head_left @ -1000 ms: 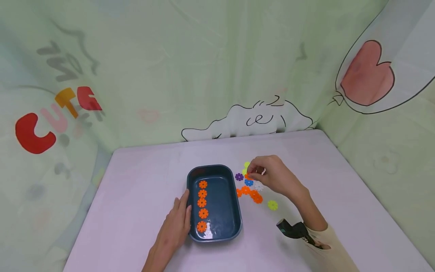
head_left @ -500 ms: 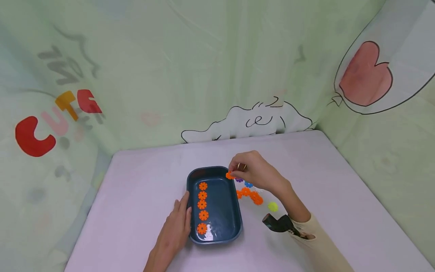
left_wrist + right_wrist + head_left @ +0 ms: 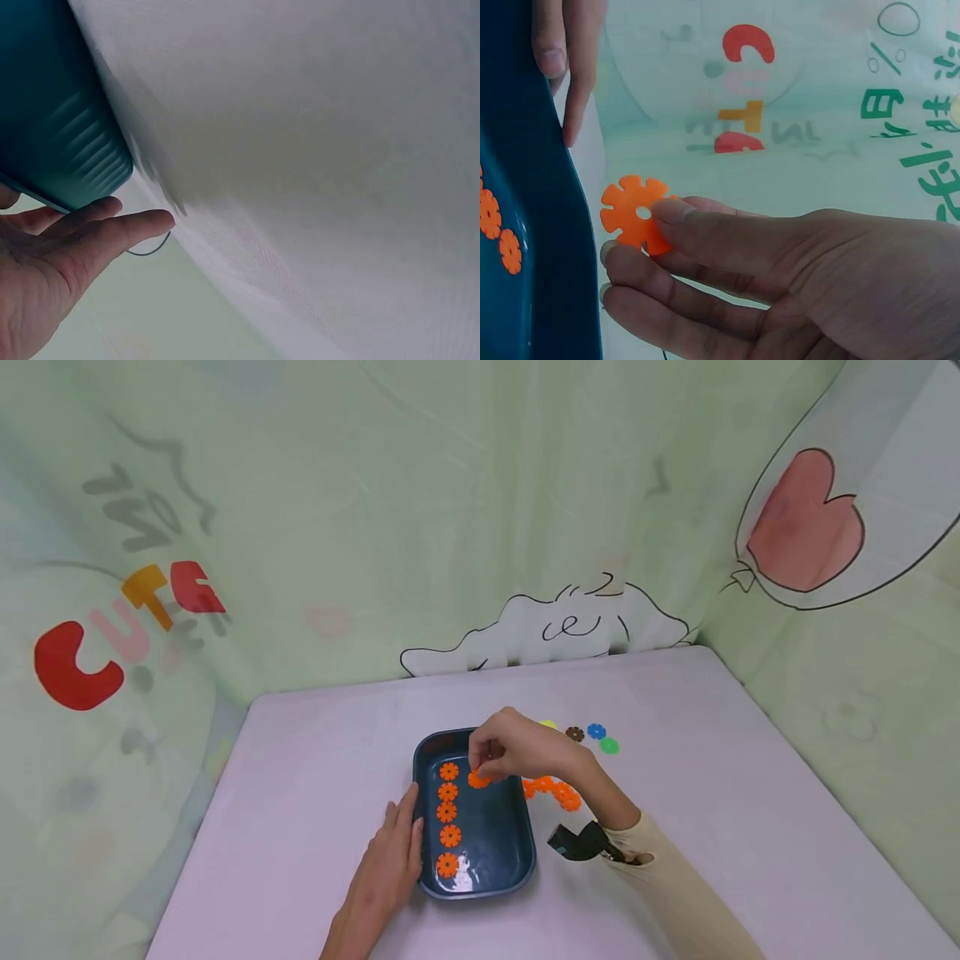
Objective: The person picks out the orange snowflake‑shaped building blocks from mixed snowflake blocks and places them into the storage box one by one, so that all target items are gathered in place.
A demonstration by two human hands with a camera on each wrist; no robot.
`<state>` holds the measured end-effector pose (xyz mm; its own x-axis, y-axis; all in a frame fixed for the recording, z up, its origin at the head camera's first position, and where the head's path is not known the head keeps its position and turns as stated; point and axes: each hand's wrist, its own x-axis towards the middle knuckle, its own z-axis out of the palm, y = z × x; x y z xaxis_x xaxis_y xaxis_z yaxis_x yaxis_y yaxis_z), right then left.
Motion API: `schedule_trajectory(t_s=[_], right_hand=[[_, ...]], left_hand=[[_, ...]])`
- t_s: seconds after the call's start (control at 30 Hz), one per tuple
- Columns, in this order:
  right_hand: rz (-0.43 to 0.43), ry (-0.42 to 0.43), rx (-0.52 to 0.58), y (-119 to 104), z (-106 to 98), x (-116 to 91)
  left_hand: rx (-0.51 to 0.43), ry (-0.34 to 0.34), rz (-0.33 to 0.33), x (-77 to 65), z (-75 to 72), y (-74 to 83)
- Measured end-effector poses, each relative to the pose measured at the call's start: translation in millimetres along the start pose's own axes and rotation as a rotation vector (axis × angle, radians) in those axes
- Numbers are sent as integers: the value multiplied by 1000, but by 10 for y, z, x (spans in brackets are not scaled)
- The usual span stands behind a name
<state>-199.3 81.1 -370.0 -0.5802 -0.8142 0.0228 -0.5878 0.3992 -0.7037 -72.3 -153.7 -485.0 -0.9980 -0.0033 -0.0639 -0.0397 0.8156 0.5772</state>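
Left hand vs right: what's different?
The left hand has extended fingers against the left side of the blue tray; the right hand has curled fingers pinching an orange notched disc.
The left hand holds no disc; the right hand does.
Both are bare.

The green cloth wall (image 3: 337,527) bears "CUT" (image 3: 131,647), a fourth unclear letter (image 3: 193,589), and green Chinese characters (image 3: 927,158).

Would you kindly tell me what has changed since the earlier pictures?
The right hand, pinching an orange disc, has moved left from the loose discs to above the tray. The left hand at the tray's left side and the five orange discs inside stayed put.
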Motion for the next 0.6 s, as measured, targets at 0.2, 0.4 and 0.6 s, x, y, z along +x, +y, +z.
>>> schedule_trajectory(t_s=[0.2,0.4,0.6], right_hand=[[8,-96,41,-6,107,151],[17,-169,-6,68,254,265],[42,-225,5,123,387,340]], left_hand=[[6,-8,3,18,-33,13],[3,-8,15,10,-8,-6],[12,7,22,-11,0,-13]])
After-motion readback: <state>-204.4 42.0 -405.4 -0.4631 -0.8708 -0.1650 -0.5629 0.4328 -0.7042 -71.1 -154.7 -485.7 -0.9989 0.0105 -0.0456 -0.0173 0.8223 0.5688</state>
